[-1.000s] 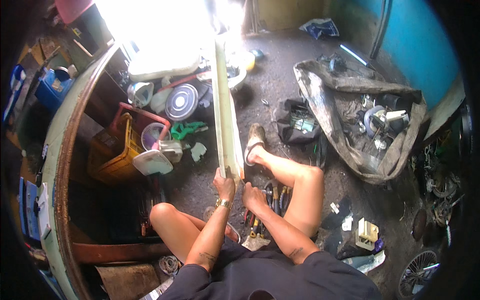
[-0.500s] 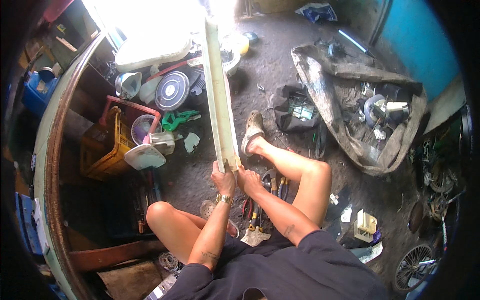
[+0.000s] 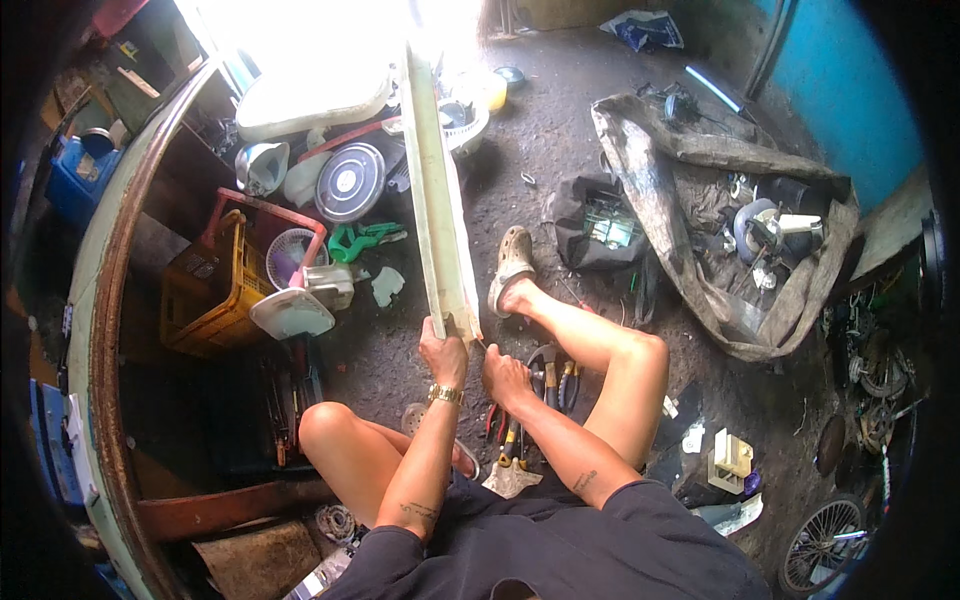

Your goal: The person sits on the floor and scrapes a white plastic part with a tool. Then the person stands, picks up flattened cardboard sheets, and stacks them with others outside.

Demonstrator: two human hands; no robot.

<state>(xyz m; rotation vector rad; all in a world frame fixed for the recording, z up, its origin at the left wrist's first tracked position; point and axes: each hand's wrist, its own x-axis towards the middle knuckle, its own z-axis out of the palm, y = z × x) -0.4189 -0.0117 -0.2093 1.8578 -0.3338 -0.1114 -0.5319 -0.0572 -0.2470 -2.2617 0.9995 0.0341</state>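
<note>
A long pale channel-shaped strip (image 3: 440, 200) stretches away from me, its near end gripped in my left hand (image 3: 443, 357), which wears a gold watch. The far end fades into bright glare. Just right of that near end, my right hand (image 3: 508, 380) is closed, with a thin dark tip poking out toward the strip's edge; the rest of whatever it holds is hidden by the fingers. Below and beside my right hand lie pliers (image 3: 569, 385) and other hand tools with yellow-and-black handles (image 3: 511, 440) on the floor between my legs.
At left stand a yellow crate (image 3: 215, 290), a round grey lid (image 3: 350, 182) and a green plastic piece (image 3: 360, 238). To the right are a black bag (image 3: 597, 225) and a worn grey sack (image 3: 655, 210) holding scrap parts. A spoked wheel (image 3: 822, 540) lies at lower right.
My right hand has pulled back a little, down and right, from the strip's near end. My left hand keeps its hold, and the view has shifted slightly.
</note>
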